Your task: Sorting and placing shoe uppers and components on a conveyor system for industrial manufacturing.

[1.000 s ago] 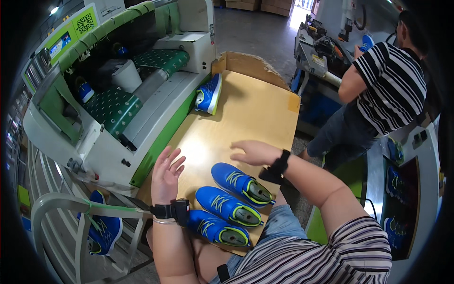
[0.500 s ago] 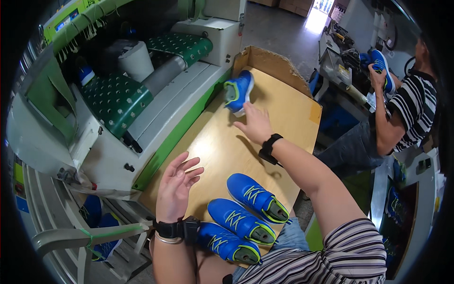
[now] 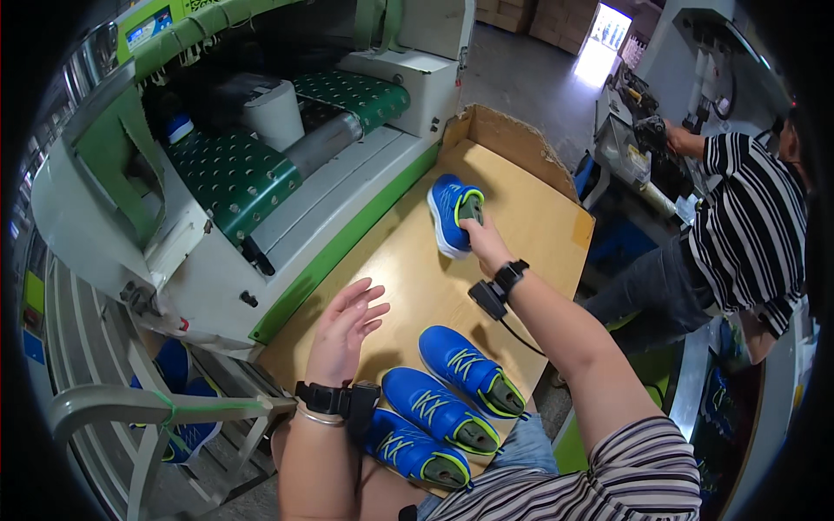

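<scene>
Brown cartons stand beside a bright doorway, and a co-worker in stripes reaches toward dark machinery.

The left forearm rises almost straight from the lower edge, with the left wrist roughly in line with it. The left hand is raised and grasps nothing, its fingers loosely parted, slightly bent and pointing up and to the right. The right upper arm comes in from the lower right; from the elbow, the right forearm slants up and leftward. The right hand reaches farther forward than the left one, its thumb extended in a grip and its other fingers largely hidden. The two hands are well apart.
</scene>
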